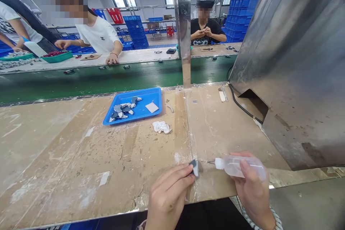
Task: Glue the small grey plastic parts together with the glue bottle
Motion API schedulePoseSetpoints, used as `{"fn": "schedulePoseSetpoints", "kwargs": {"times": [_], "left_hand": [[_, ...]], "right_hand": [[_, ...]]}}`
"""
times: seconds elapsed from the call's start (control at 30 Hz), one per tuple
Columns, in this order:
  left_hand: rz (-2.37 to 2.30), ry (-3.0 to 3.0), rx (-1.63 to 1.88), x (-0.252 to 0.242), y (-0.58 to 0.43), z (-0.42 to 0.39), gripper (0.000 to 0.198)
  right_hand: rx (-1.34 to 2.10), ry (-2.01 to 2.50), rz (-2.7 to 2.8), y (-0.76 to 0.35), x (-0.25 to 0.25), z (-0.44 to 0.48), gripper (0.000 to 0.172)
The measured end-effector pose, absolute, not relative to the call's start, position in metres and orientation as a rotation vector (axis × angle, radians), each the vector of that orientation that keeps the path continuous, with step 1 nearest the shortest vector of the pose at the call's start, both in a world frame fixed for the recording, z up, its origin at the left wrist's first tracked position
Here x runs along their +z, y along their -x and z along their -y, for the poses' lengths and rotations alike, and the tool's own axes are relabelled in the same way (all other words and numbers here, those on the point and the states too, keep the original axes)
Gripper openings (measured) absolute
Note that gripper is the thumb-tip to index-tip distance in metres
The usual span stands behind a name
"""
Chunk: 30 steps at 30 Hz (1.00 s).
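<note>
Between its thumb and fingers, my left hand (171, 188) pinches a small grey and white piece (196, 169) just above the table's front part. My right hand (252, 187) is wrapped round a clear plastic squeeze bottle (231, 166) with a white cap. The bottle lies nearly level, and its thin needle tip (208, 162) points left at the piece, a short gap apart from it. Beyond my hands, a blue tray (140, 112) holds several similar grey and white pieces (124, 108) and a flat pale square (152, 107). A crumpled white tissue (161, 127) lies in front of the tray.
A metal housing (302, 79) rises at the right, with a black cable (239, 107) along its foot. A metal post (183, 32) stands behind the table (81, 161). Past the green conveyor belt (151, 73), which carries small parts, co-workers (98, 36) sit at another bench.
</note>
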<state>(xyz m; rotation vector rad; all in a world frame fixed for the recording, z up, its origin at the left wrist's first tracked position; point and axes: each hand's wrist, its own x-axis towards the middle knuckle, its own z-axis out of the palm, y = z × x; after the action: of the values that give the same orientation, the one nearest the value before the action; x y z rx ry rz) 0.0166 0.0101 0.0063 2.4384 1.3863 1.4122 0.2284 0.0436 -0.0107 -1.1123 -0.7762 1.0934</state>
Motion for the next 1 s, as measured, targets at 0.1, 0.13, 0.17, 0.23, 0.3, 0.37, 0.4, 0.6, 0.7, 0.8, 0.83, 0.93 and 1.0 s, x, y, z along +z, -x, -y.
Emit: {"fn": "schedulePoseSetpoints", "kwargs": {"times": [0.1,0.13,0.17,0.23,0.3,0.37,0.4,0.6,0.7,0.8,0.83,0.93,1.0], "left_hand": [[-1.267,-2.426,1.361,0.009,-0.018,-0.007,0.020],[-1.270,-2.417,1.349,0.010,-0.019,-0.006,0.020],[-1.294,-2.405,1.339,0.011,-0.020,-0.005,0.019],[-1.359,-2.404,1.312,0.015,-0.021,-0.005,0.017],[-1.404,-2.472,1.237,0.020,-0.021,-0.008,0.017],[-1.401,-2.594,1.130,0.026,-0.019,-0.012,0.017],[-1.388,-2.655,1.074,0.029,-0.018,-0.015,0.018],[-1.280,-2.897,0.829,0.044,-0.017,-0.025,0.026],[-1.256,-3.013,0.738,0.045,-0.019,-0.025,0.030],[-1.287,-3.114,0.728,0.043,-0.021,-0.022,0.030],[-1.295,-3.118,0.758,0.041,-0.022,-0.022,0.028],[-1.296,-3.031,0.910,0.036,-0.023,-0.022,0.021],[-1.300,-2.951,0.997,0.034,-0.023,-0.023,0.017]], "right_hand": [[1.155,1.087,0.559,-0.224,-0.004,-0.044,0.033],[1.159,1.090,0.527,-0.222,-0.001,-0.044,0.034],[1.160,1.092,0.516,-0.221,0.000,-0.044,0.035],[1.166,1.090,0.531,-0.220,0.003,-0.043,0.035],[1.170,1.080,0.551,-0.220,0.003,-0.043,0.035],[1.160,1.087,0.576,-0.220,0.003,-0.044,0.035],[1.134,1.099,0.589,-0.220,0.003,-0.045,0.034],[1.107,1.035,0.682,-0.219,0.002,-0.050,0.028],[1.136,1.029,0.763,-0.220,0.000,-0.052,0.029],[1.135,1.049,0.830,-0.222,0.000,-0.053,0.035],[1.145,1.045,0.836,-0.222,0.001,-0.053,0.036],[1.201,1.011,0.809,-0.223,0.003,-0.053,0.039],[1.250,0.985,0.781,-0.224,0.004,-0.052,0.042]]}}
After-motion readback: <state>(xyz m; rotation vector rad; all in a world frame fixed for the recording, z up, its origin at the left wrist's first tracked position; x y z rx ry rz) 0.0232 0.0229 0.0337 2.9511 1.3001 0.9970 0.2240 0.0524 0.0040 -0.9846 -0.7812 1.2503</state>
